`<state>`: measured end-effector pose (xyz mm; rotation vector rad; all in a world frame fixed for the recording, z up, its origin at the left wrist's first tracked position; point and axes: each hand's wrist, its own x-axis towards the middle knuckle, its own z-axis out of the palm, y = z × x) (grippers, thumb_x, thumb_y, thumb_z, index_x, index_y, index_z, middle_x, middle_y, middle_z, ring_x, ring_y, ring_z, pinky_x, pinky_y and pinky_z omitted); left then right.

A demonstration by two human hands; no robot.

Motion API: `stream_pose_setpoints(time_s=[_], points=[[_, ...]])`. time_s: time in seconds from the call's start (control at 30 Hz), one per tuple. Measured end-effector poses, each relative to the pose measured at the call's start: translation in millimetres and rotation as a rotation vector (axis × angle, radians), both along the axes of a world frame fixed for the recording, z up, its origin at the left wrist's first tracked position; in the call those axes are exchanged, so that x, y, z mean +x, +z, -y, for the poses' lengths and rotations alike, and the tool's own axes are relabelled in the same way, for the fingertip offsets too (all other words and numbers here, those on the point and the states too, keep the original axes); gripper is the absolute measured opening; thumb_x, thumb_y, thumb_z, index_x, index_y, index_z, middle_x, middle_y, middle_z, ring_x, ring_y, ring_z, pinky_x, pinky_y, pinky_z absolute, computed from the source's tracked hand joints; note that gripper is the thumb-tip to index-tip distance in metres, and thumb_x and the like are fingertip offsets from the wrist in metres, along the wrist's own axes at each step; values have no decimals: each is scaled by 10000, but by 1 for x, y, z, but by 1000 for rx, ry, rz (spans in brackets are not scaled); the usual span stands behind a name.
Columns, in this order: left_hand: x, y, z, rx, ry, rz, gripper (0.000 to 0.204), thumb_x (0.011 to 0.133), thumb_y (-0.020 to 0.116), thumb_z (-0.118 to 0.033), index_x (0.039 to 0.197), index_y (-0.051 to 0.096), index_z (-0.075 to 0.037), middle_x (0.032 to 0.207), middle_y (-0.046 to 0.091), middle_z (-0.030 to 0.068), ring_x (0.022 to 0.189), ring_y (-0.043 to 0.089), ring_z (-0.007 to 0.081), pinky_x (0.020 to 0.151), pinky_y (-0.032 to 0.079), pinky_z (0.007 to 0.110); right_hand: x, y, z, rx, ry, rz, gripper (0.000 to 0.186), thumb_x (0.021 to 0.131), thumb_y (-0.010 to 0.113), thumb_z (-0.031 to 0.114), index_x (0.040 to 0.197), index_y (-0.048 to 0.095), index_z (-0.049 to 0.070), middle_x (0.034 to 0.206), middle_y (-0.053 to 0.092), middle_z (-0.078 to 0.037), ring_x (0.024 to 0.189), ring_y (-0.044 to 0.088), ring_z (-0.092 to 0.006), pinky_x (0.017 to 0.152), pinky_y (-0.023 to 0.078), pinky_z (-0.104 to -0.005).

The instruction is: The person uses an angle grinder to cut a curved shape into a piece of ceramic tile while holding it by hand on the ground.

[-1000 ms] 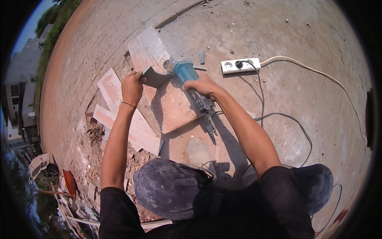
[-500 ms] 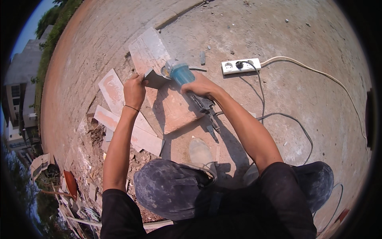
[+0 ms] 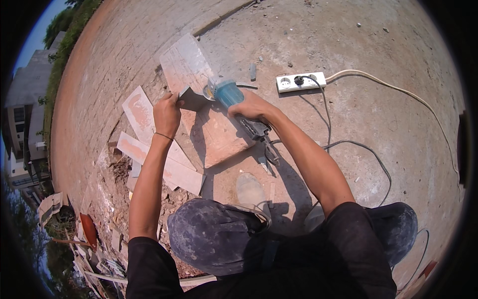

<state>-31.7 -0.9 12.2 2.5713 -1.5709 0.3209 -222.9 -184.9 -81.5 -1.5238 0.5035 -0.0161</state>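
My right hand (image 3: 251,107) is wrapped round the body of a teal and black angle grinder (image 3: 230,93). The grinder's disc (image 3: 209,91) meets or nearly meets the right edge of a small grey tile piece (image 3: 194,99); dust blurs the exact contact. Pinched between the fingers and thumb of my left hand (image 3: 167,114), that piece is held tilted up by its left side. Below both hands lies a long reddish, dusty slab (image 3: 219,144), its far end coated pale grey. The grinder's black cord hangs in a loop from its rear end.
Cut tile pieces (image 3: 184,175) overlap on the ground to the left, beside rubble (image 3: 177,205). A white power strip (image 3: 300,82) with a black plug sits at the right, its pale cable running off rightward. The black cord (image 3: 366,146) curves past my right arm. My shoe (image 3: 250,189) is close to the slab.
The cord behind the grinder has swung slightly and now shows a wider loop. Both hands keep nearly the same place and grip.
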Motion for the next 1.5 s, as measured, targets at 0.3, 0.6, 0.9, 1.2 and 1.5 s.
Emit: stream_pose_setpoints(time_s=[0.3, 0.6, 0.9, 1.2, 1.5], points=[[-2, 0, -3, -27, 8, -9, 192, 801, 722, -102, 979, 701, -32, 835, 651, 151, 780, 657, 366, 678, 510, 451, 3, 4, 5, -137, -9, -71, 653, 559, 817, 332, 1062, 661, -53, 1026, 689, -257, 930, 668, -342, 823, 514, -372], [-1, 0, -4, -13, 19, 1, 173, 798, 721, -98, 956, 696, -33, 832, 649, 148, 774, 656, 362, 675, 512, 450, 4, 11, 9, -55, 58, -50, 759, 573, 818, 345, 1186, 617, -55, 1129, 670, -265, 1020, 658, -356, 870, 510, -364], [-3, -2, 1, -45, -7, -1, 157, 803, 714, -93, 945, 688, -31, 823, 640, 148, 762, 650, 367, 659, 509, 453, 4, 2, 4, -56, 8, -10, 656, 566, 815, 318, 1094, 659, -40, 1057, 694, -248, 963, 672, -346, 845, 515, -366], [-1, -2, 1, -29, 16, -10, 151, 807, 710, -90, 942, 689, -28, 836, 648, 147, 767, 652, 364, 658, 510, 450, 1, 4, 8, -144, 16, -81, 674, 564, 816, 317, 1123, 650, -22, 1074, 689, -246, 973, 670, -334, 847, 512, -362], [2, -4, -3, -45, 2, 6, 171, 811, 717, -105, 975, 711, -57, 833, 653, 137, 767, 661, 358, 654, 508, 439, 1, 21, 6, -24, 30, -27, 674, 573, 818, 280, 1138, 635, -38, 1083, 683, -226, 962, 659, -304, 846, 507, -352]])
